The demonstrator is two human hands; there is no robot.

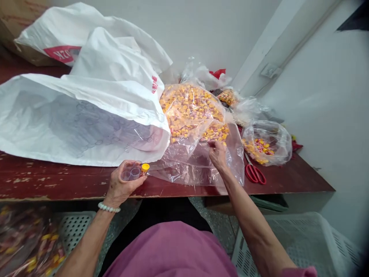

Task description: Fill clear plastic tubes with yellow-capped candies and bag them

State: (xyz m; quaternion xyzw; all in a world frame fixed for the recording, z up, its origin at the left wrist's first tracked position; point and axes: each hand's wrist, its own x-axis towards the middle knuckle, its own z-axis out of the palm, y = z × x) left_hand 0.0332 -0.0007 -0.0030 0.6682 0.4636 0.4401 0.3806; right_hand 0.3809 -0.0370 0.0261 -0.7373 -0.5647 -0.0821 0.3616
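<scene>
At 11 o'clock from our purple-clad torso [173, 252] is our bare left hand [124, 188], fingers curled in a grip, thumb pointing toward 2; our bare left forearm [90, 238] slants toward 1. Our bare right hand [217, 156] is at 1 o'clock, fingers bent, our bare right forearm [250, 215] angled toward 11.

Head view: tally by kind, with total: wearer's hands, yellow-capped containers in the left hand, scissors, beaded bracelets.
Left hand and right hand: 2
Yellow-capped container: 1
Scissors: 1
Beaded bracelet: 1
Total: 5
</scene>
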